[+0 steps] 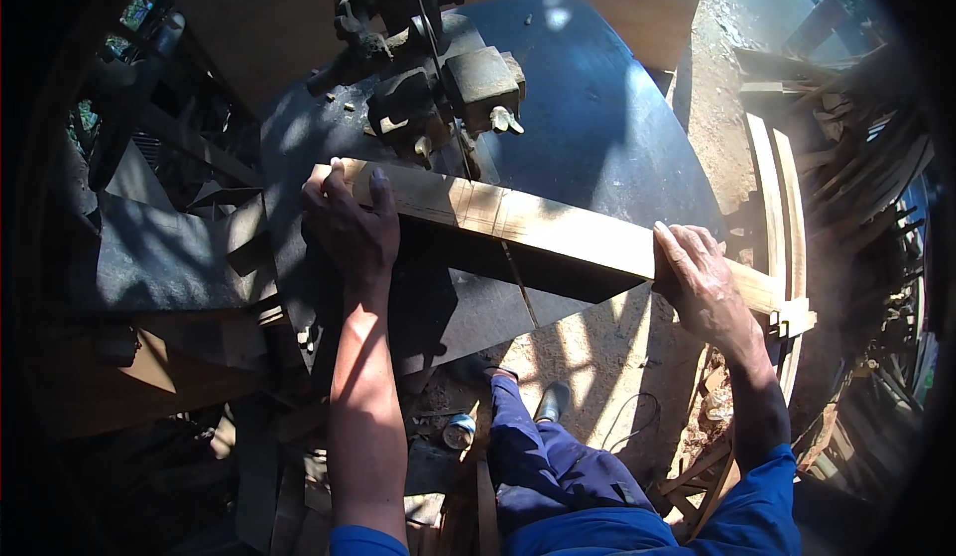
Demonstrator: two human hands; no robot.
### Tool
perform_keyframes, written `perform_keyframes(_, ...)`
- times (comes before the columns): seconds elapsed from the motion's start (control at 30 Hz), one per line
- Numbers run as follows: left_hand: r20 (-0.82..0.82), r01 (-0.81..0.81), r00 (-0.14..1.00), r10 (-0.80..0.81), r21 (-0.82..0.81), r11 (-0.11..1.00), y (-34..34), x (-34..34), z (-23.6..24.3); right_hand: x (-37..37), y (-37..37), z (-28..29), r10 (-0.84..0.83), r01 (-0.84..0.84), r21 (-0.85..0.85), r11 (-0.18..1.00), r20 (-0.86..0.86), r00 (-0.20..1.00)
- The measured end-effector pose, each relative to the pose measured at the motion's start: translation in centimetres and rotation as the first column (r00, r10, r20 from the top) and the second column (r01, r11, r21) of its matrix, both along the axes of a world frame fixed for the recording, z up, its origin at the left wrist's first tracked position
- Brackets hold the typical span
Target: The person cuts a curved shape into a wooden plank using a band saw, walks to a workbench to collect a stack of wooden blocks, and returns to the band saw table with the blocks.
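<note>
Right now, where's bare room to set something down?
The table is bare right of the metal blocks, beyond the board; a smaller patch lies between board and near edge. It's crowded around the blocks and left hand.

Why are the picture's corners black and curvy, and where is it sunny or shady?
Head view: the wide fisheye lens probably makes the dark, curved rim; head view: sun brightens the top of the wooden board, while shadows stripe the ground; head view: pale haze washes out part of the upper right.
</note>
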State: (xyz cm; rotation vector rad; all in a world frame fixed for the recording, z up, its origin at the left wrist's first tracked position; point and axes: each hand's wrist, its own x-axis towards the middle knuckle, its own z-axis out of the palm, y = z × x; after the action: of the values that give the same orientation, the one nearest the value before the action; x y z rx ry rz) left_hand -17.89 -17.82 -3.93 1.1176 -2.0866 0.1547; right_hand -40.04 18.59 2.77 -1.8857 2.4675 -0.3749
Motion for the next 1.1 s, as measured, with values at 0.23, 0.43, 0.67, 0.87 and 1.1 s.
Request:
perform_keyframes(0.23, -0.292, 0.068, 0.957, 0.009, 0.254, 0.965, 5.2, 3.6, 0.6, 5.9, -3.7, -0.6, 0.066, -0.064, -0.046, 0.997, 0.051, 0.996)
perform_keyframes(0.43, 0.058, -0.132, 0.991, 0.12, 0.289, 0.948, 6.8, 3.4, 0.3, 8.2, -4.7, -0.7, 0.117, -0.11, -0.091, 0.99, 0.074, 0.99)
perform_keyframes(0.67, 0.146, -0.217, 0.971, 0.188, 0.214, 0.953, 2.6, 3.4, -0.4, 3.4, 5.3, -0.2, -0.084, 0.084, 0.015, 0.996, 0.0, 0.996)
perform_keyframes(0.87, 0.042, -0.202, 0.979, 0.198, 0.232, 0.951, -2.8, 3.1, -0.6, 3.3, 1.6, -3.2, -0.005, 0.0, -0.186, 0.983, -0.024, 1.0)
perform_keyframes(1.1, 0.118, -0.176, 0.98, 0.163, 0.107, 0.979, -0.5, 0.7, -0.4, 3.9, -3.3, -4.4, 0.047, -0.009, -0.345, 0.939, 0.101, 0.994)
